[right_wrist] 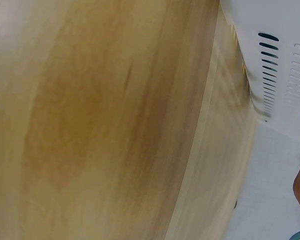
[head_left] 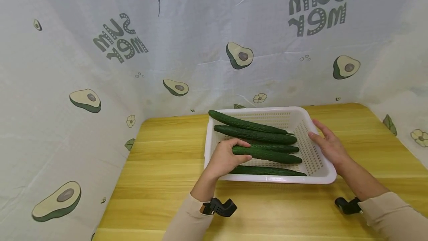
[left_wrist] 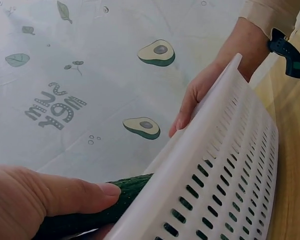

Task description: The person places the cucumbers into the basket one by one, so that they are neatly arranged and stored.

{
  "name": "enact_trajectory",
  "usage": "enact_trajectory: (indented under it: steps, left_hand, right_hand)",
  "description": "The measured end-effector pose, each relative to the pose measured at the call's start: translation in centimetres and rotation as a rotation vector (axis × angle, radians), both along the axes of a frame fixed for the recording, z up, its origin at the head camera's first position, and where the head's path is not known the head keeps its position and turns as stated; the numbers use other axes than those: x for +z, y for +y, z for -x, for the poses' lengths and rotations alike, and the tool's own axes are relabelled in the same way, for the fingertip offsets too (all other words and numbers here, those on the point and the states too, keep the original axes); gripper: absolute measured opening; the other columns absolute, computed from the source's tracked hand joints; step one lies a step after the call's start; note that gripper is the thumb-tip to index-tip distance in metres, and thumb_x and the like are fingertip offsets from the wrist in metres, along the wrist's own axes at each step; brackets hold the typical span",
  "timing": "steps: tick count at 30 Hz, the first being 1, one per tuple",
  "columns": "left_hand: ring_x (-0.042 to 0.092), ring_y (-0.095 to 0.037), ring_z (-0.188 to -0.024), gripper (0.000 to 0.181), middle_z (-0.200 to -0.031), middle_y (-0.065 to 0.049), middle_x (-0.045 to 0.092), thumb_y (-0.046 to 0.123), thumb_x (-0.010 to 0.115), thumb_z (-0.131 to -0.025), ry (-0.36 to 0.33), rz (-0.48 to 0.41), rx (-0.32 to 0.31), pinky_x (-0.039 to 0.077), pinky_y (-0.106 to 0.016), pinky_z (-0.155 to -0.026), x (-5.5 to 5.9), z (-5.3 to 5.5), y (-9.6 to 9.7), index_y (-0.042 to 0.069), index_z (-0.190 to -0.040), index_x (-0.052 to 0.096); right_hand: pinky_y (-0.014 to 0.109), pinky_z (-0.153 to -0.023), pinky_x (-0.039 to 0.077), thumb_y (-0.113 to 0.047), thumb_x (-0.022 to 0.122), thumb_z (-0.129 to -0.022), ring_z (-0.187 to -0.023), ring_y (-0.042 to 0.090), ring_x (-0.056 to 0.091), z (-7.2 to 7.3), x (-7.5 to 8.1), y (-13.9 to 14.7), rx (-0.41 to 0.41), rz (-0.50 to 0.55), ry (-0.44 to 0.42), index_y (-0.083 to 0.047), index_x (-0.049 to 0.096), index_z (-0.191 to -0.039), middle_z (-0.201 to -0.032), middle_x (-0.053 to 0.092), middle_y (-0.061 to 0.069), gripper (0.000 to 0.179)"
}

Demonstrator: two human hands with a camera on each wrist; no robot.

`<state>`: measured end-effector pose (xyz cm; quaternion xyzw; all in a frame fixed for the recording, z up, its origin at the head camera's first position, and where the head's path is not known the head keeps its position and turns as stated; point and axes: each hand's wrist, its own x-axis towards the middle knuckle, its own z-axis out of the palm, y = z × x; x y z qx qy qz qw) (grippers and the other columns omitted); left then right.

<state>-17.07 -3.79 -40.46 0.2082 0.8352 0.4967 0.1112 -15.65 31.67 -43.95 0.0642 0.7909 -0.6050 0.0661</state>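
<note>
My left hand [head_left: 224, 158] pinches a dark green cucumber [head_left: 267, 154] between thumb and fingers, at its left end. That cucumber lies inside a white perforated plastic basket [head_left: 269, 178] among several others. In the left wrist view, my left thumb lies along the top of the held cucumber [left_wrist: 132, 192], close to the basket wall [left_wrist: 225, 165]. At the basket's right end my right hand [head_left: 329, 148] holds the rim, thumb over the edge. A long cucumber [head_left: 247, 122] lies along the back, its left tip resting on the rim. Another cucumber [head_left: 267, 170] lies along the front wall.
The basket stands on a yellow wood-grain table [head_left: 167, 166], toward its back edge. A white cloth [head_left: 200, 66] printed with avocados hangs behind and at both sides. Each wrist wears a black camera [head_left: 224, 207]. The right wrist view mostly shows tabletop [right_wrist: 105, 120].
</note>
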Motion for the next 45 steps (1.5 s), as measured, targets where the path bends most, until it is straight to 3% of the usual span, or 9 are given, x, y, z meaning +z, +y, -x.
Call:
enact_trajectory:
  steps: [7, 13, 18, 28, 31, 34, 37, 42, 45]
  left_hand:
    - [0.063, -0.029, -0.120, 0.032, -0.138, -0.005, 0.064, 0.022, 0.079, -0.091, 0.047, 0.096, 0.042, 0.054, -0.034, -0.082, 0.4, 0.5, 0.3, 0.018, -0.122, 0.071]
    - [0.066, -0.025, -0.119, 0.041, -0.130, -0.004, 0.069, 0.022, 0.077, -0.093, 0.163, 0.192, 0.092, 0.057, -0.038, -0.092, 0.6, 1.0, -0.1, 0.014, -0.132, 0.066]
    - [0.062, -0.028, -0.126, 0.045, -0.132, -0.007, 0.068, 0.020, 0.076, -0.094, 0.243, 0.172, 0.144, 0.054, -0.044, -0.102, 1.0, 1.7, -1.4, 0.012, -0.137, 0.063]
    - [0.058, -0.033, -0.132, 0.049, -0.133, -0.013, 0.067, 0.021, 0.077, -0.093, 0.277, 0.114, 0.211, 0.048, -0.052, -0.109, 1.3, 2.9, -5.2, 0.009, -0.138, 0.062]
    - [0.057, -0.033, -0.134, 0.050, -0.136, -0.013, 0.065, 0.023, 0.076, -0.094, 0.288, 0.130, 0.227, 0.047, -0.052, -0.110, 1.0, 3.2, -6.5, 0.009, -0.140, 0.061]
    - [0.055, -0.034, -0.136, 0.052, -0.141, -0.013, 0.062, 0.028, 0.073, -0.096, 0.289, 0.174, 0.248, 0.046, -0.054, -0.111, 0.8, 3.7, -8.1, 0.010, -0.143, 0.058]
    - [0.050, -0.037, -0.140, 0.055, -0.149, -0.014, 0.056, 0.036, 0.067, -0.100, 0.294, 0.257, 0.266, 0.044, -0.056, -0.113, 0.5, 4.6, -10.3, 0.011, -0.147, 0.054]
    - [0.033, -0.044, -0.151, 0.069, -0.159, -0.018, 0.043, 0.050, 0.059, -0.101, 0.333, 0.472, 0.261, 0.033, -0.063, -0.119, 0.2, 7.0, -15.0, 0.011, -0.156, 0.042]
    - [0.018, -0.051, -0.154, 0.082, -0.165, -0.022, 0.031, 0.062, 0.057, -0.097, 0.355, 0.639, 0.248, 0.023, -0.068, -0.121, 0.2, 8.5, -17.7, 0.013, -0.159, 0.036]
  right_hand:
    - [0.030, -0.075, 0.061, -0.045, 0.047, -0.108, -0.091, -0.004, 0.067, 0.0, 0.1, 0.0, -0.005, 0.002, -0.008, -0.037, 0.001, -0.166, -0.101, 0.057, -0.036, 0.074]
    - [0.029, -0.074, 0.060, -0.044, 0.047, -0.108, -0.090, -0.004, 0.068, 0.0, 0.0, 0.0, -0.007, 0.007, -0.002, -0.035, 0.002, -0.166, -0.100, 0.058, -0.037, 0.074]
    - [0.029, -0.073, 0.060, -0.044, 0.048, -0.108, -0.090, -0.003, 0.068, 0.0, 0.0, 0.1, -0.006, 0.011, 0.004, -0.036, 0.003, -0.166, -0.100, 0.059, -0.036, 0.074]
    - [0.029, -0.071, 0.061, -0.042, 0.048, -0.108, -0.087, 0.000, 0.071, -0.1, 0.2, -0.1, 0.001, 0.007, 0.014, -0.034, 0.002, -0.166, -0.097, 0.062, -0.035, 0.074]
    - [0.032, -0.071, 0.061, -0.045, 0.047, -0.108, -0.086, 0.002, 0.072, 0.0, 0.4, 0.0, 0.009, -0.029, -0.003, -0.033, 0.001, -0.166, -0.100, 0.067, -0.027, 0.075]
    - [0.034, -0.071, 0.062, -0.045, 0.044, -0.109, -0.087, 0.008, 0.073, 0.1, 0.7, 0.0, 0.038, -0.127, -0.010, -0.024, -0.002, -0.166, -0.117, 0.073, 0.010, 0.077]
    - [0.037, -0.066, 0.061, -0.042, 0.042, -0.110, -0.085, 0.018, 0.075, 0.4, 1.6, 0.3, 0.104, -0.279, 0.000, -0.010, -0.001, -0.165, -0.129, 0.060, 0.040, 0.077]
    - [0.047, -0.065, 0.059, -0.043, 0.038, -0.111, -0.084, 0.039, 0.073, 1.5, 4.1, 3.3, 0.204, -0.677, 0.072, 0.009, 0.021, -0.158, -0.111, 0.063, 0.038, 0.072]
    - [0.066, -0.080, 0.053, -0.048, 0.033, -0.110, -0.107, 0.058, 0.059, 2.6, 5.8, 6.1, 0.171, -0.968, 0.130, 0.011, 0.028, -0.153, -0.127, 0.052, 0.044, 0.073]
